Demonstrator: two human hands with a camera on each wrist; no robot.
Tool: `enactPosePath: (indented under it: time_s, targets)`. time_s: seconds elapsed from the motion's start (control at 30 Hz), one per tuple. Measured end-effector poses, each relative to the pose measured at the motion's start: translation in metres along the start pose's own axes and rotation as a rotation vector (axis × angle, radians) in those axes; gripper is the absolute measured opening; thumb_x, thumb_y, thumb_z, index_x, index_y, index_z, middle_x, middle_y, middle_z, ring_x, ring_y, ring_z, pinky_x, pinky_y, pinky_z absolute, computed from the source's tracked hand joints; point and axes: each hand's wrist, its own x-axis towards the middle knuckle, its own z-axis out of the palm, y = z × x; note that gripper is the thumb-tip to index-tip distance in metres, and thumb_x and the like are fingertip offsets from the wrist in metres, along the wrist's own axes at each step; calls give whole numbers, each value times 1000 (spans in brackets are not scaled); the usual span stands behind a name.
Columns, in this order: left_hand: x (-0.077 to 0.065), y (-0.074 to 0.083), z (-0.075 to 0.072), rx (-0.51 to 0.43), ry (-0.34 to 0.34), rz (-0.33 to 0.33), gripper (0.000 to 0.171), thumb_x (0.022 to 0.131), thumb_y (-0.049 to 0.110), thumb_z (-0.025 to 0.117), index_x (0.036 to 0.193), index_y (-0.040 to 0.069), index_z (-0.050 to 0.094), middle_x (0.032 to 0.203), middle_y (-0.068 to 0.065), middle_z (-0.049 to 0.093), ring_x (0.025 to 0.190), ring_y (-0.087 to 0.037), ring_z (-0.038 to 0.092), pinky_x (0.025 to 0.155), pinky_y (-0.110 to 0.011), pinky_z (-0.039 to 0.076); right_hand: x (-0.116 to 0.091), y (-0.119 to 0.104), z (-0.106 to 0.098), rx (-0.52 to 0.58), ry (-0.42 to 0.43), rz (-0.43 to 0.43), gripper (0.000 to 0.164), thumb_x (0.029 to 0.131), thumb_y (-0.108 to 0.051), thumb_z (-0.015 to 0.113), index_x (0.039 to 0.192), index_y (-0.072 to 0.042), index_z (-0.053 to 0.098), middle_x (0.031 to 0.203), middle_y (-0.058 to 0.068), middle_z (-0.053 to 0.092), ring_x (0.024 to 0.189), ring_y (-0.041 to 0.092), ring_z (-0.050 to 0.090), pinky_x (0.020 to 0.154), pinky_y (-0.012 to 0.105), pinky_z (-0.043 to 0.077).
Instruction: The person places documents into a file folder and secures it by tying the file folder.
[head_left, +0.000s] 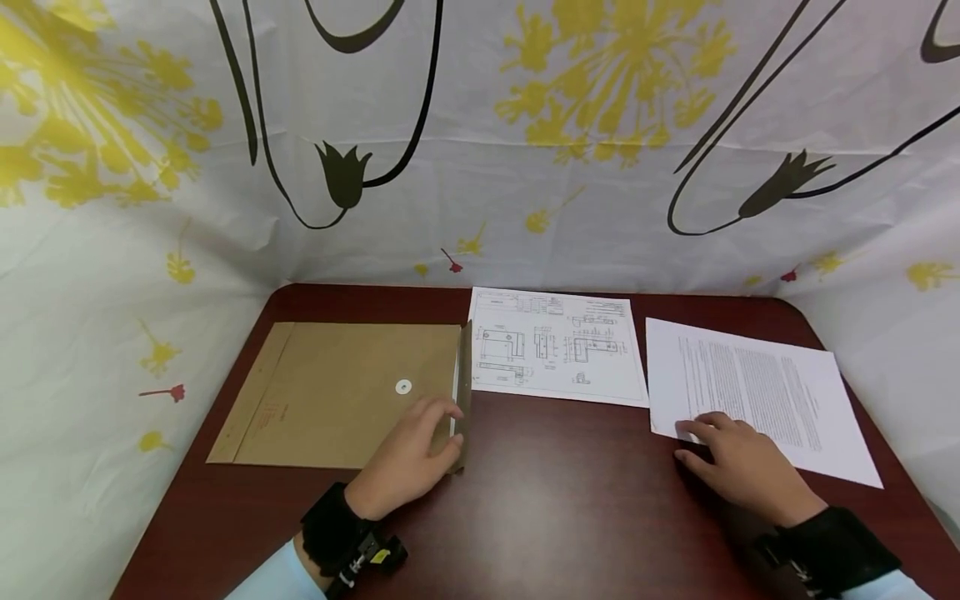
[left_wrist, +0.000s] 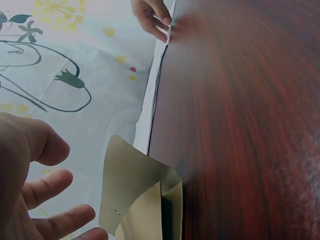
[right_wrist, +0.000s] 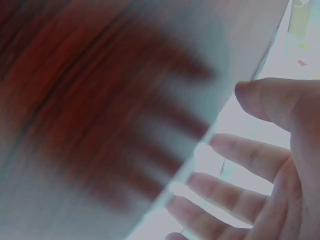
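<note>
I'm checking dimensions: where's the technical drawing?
In the head view, the drawing lies at the table's far edge, right of the brown envelope and left of the text page.

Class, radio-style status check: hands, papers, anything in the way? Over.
Left hand relaxed at open end of envelope. Right hand by near-left corner of printed page, contact unclear. Drawing sheet between; no obstruction seen.

The printed sheet [head_left: 761, 387] and drawing [head_left: 557, 348] bear text too small to read
</note>
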Motion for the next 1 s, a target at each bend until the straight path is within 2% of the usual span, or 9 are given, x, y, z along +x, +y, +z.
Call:
enactPosePath:
  time_s: [0.1, 0.23, 0.33, 0.43, 0.6, 0.8, 0.9, 1.0]
  targets:
    - [-1, 1, 0, -4, -8, -3, 25, 96, 20, 64, 120, 17, 58, 131, -1, 55, 124, -16, 52, 103, -40, 47, -3, -4, -5, 24, -21, -10, 37, 89, -35, 73, 116, -10, 70, 109, 10, 67, 95, 28, 66, 80, 51, 53]
    - [-2, 2, 1, -17, -15, -10, 26, 96, 21, 64, 121, 18, 57, 133, -1, 54, 127, -17, 51, 104, -41, 46, 0, 3, -15, 83, -60, 23, 35, 93, -34, 69, 118, -9, 69, 108, 8, 70, 94, 25, 67, 78, 50, 54]
    - [-2, 3, 1, -25, -21, -11, 27, 96, 21, 64, 122, 17, 58, 134, -1, 53, 127, -17, 51, 104, -42, 45, 7, 18, -19, 84, -34, 38, 38, 93, -30, 69, 121, -3, 67, 112, 16, 70, 100, 34, 67, 81, 55, 52]
    - [-3, 3, 2, -32, -23, -12, 27, 96, 21, 65, 122, 18, 57, 133, 0, 53, 127, -16, 50, 104, -42, 45, 12, 35, -17, 43, -19, 53, 46, 88, -24, 74, 125, 2, 64, 120, 28, 64, 107, 45, 62, 87, 60, 49]
    - [-4, 3, 2, -46, -33, -9, 28, 96, 21, 64, 123, 16, 58, 135, -1, 53, 128, -17, 50, 104, -42, 45, 13, 52, -10, 2, -113, 98, 59, 84, -27, 78, 130, 5, 60, 127, 38, 56, 112, 52, 57, 90, 65, 48]
    - [-4, 5, 2, -50, -34, 1, 28, 96, 21, 64, 123, 16, 57, 136, -2, 53, 128, -17, 50, 105, -43, 44, 9, 51, -10, -5, -91, 114, 60, 81, -34, 81, 125, 2, 64, 119, 35, 60, 103, 48, 62, 82, 61, 51]
    - [-4, 6, 2, -53, -33, 2, 29, 96, 21, 65, 123, 15, 57, 136, -2, 52, 129, -17, 49, 106, -43, 44, 7, 50, -13, -10, -92, 111, 56, 80, -34, 81, 120, 1, 66, 112, 31, 63, 98, 43, 64, 79, 58, 53]
    - [-4, 7, 2, -55, -34, 6, 29, 96, 21, 65, 123, 15, 57, 135, -2, 52, 128, -18, 49, 106, -43, 44, 7, 57, -16, 8, -99, 126, 53, 81, -33, 80, 119, 2, 66, 111, 32, 63, 98, 44, 63, 78, 59, 53]
